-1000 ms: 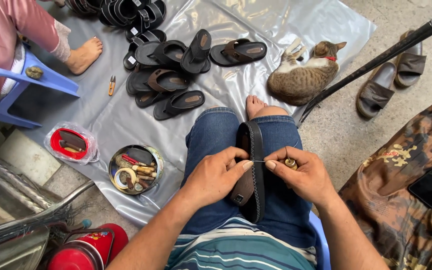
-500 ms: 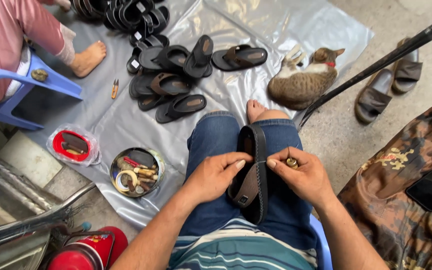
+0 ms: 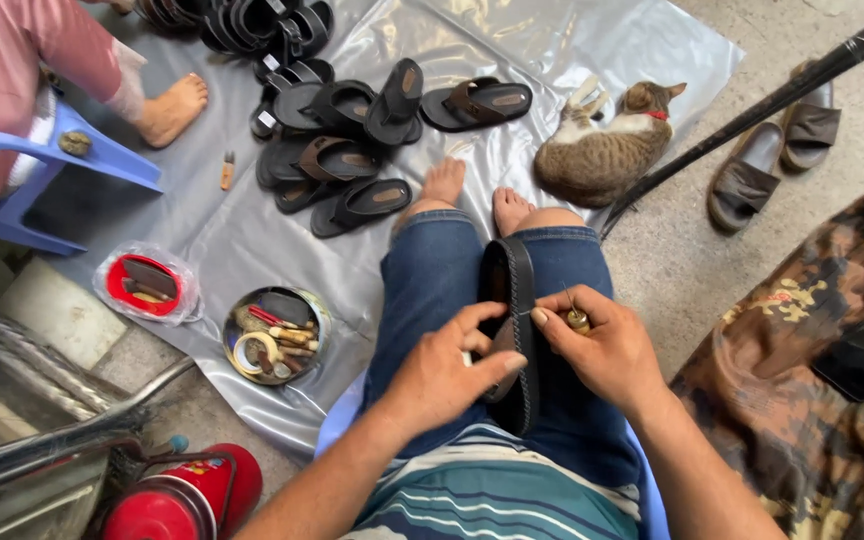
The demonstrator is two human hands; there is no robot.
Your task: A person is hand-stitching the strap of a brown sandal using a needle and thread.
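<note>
A black sandal stands on its edge between my knees, sole to the right. My left hand grips its strap side, thumb pressed on the rim. My right hand pinches a small awl with a pale handle against the sandal's stitched edge. Both hands touch the sandal, over my blue jeans.
A round tin of tools and a red lidded box lie on the grey plastic sheet. Several dark sandals are piled ahead. A cat lies by a black pole. Another person sits on a blue chair at left. A red extinguisher stands near.
The view has tilted down and my bare feet now show. My hands have slid slightly lower along the sandal's edge, still holding it.
</note>
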